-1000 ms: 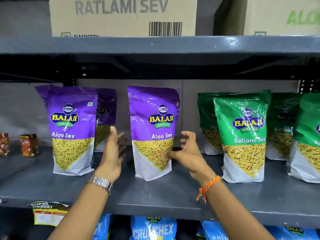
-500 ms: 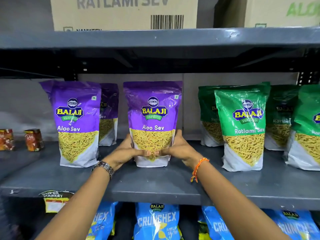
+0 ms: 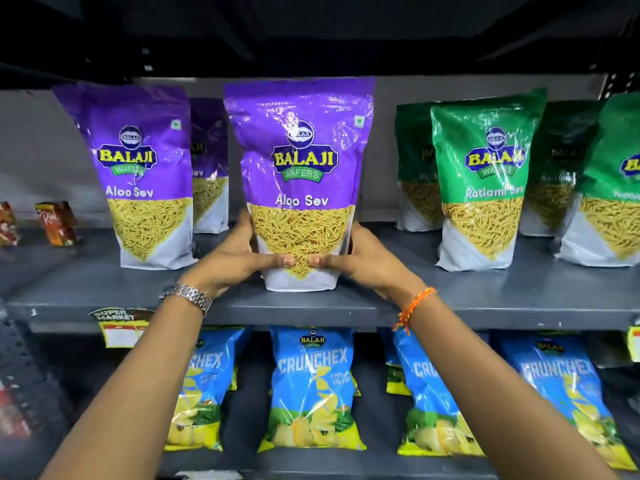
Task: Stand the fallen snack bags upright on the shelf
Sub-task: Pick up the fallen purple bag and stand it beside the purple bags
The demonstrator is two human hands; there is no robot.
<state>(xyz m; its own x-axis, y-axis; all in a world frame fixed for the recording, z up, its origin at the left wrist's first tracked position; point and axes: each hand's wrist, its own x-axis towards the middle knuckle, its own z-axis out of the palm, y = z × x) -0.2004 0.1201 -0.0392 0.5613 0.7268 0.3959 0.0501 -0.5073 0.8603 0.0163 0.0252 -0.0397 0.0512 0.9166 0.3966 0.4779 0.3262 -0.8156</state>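
A purple Aloo Sev bag (image 3: 300, 161) stands upright at the middle of the grey shelf (image 3: 485, 296), near its front edge. My left hand (image 3: 239, 258) grips its lower left side and my right hand (image 3: 356, 261) grips its lower right side, thumbs meeting across the front. Another purple Aloo Sev bag (image 3: 142, 174) stands upright to the left, with a third purple bag (image 3: 209, 168) behind it. Green Ratlami Sev bags (image 3: 485, 174) stand upright to the right.
Small red-brown packets (image 3: 57, 226) sit at the shelf's far left. Blue Crunchex bags (image 3: 311, 386) fill the shelf below. A price label (image 3: 117, 327) hangs on the front edge. The shelf above is dark and close overhead.
Both hands went from open in front of the middle purple bag to gripping its lower sides. The view moved closer and lower, so the bag now looks larger.
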